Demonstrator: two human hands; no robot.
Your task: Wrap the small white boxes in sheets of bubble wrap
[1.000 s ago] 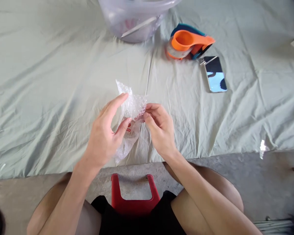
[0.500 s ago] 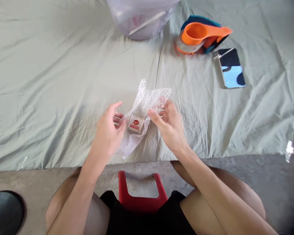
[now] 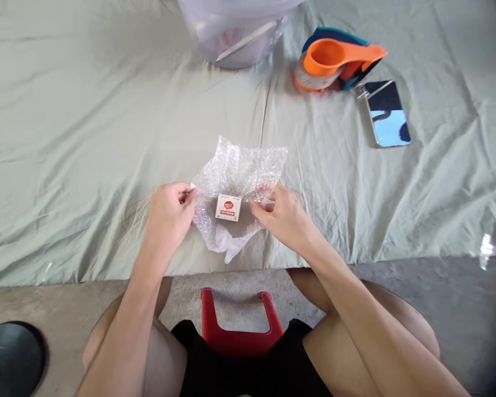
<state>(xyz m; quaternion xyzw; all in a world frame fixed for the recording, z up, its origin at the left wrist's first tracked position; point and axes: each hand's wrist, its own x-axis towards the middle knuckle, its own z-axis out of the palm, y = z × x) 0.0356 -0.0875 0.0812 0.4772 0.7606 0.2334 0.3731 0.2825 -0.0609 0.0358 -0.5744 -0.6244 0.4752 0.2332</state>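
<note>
A small white box with a red print [image 3: 228, 208] lies on a crumpled sheet of bubble wrap [image 3: 223, 172], near the front edge of the cloth-covered table. My left hand [image 3: 172, 212] pinches the wrap's left edge between thumb and fingers. On the other side, my right hand [image 3: 283, 215] is closed on the wrap's right part, its fingertips partly behind the plastic. Neither hand touches the box. The wrap spreads out behind the box, and a crumpled corner of it points towards me in front.
A translucent bin [image 3: 240, 38] stands at the back. To its right are an orange tape dispenser [image 3: 343, 55] and a phone [image 3: 387, 116] with a glossy screen. A red stool [image 3: 242, 339] is below the table edge, and a round black object [image 3: 12, 358] sits on the floor at left.
The bubble wrap has been spread wider around the box. My left hand has moved left and closed on its edge; my right thumb and fingers have come together on the other side.
</note>
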